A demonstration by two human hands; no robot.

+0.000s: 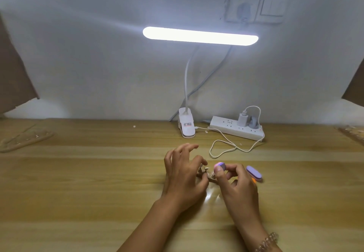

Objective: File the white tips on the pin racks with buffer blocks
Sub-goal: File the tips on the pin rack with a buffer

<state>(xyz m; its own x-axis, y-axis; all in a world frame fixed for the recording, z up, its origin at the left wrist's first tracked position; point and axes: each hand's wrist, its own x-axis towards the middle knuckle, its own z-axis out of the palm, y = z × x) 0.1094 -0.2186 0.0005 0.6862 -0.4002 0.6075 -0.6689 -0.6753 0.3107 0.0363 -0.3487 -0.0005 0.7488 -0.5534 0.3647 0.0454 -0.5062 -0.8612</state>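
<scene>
The left hand (183, 173) pinches a small pin rack (203, 173) low over the table (98, 173), seemingly to steady its white tip (206, 167); the right hand (236, 183) clamps a pink-and-purple buffer block (220, 166) just beside it, ready to file; a spare purple block (253, 173) lies near.

a lit white clip lamp (200, 36) hangs over a wooden table (88, 183), its clamp base (186, 125) standing near the wall. just right of the base lies a white power strip (234, 128) with a white charger (241, 120) plugged in. a white cable (222, 147) loops across the table. a wall socket (243, 5) and a switch (272, 4) sit side by side on the wall above.
</scene>
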